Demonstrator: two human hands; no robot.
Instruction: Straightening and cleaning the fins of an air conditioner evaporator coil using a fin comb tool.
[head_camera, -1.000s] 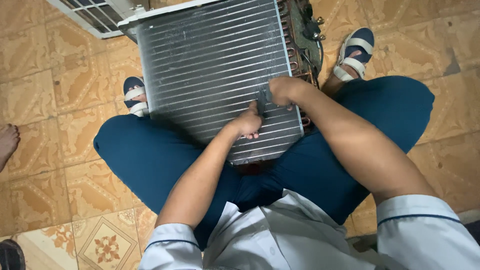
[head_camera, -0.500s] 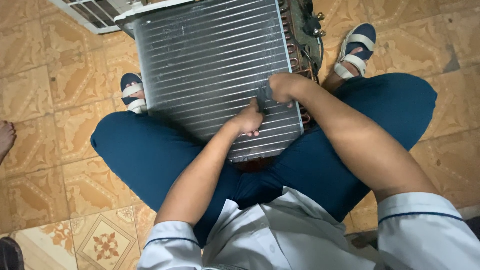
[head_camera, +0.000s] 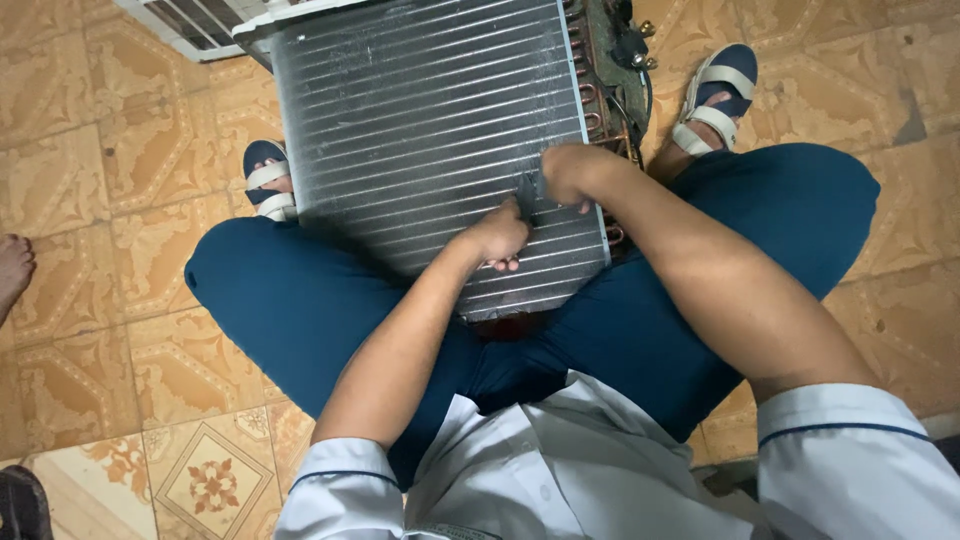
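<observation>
A finned metal coil block (head_camera: 430, 130) of an air-conditioning unit stands between my knees, its silver fins facing me. My left hand (head_camera: 497, 237) rests on the lower fins with its fingers curled against the surface. My right hand (head_camera: 566, 172) is closed around a small dark tool (head_camera: 528, 192) pressed to the fins just above my left hand. Copper tube bends (head_camera: 598, 100) run down the block's right side.
My legs in blue trousers and sandals (head_camera: 718, 92) straddle the unit on a patterned tile floor (head_camera: 110, 200). A white grille (head_camera: 190, 20) lies at the top left. Another person's bare foot (head_camera: 12, 270) shows at the left edge.
Both hands stay at the same spot on the fins; only small shifts of the view are visible.
</observation>
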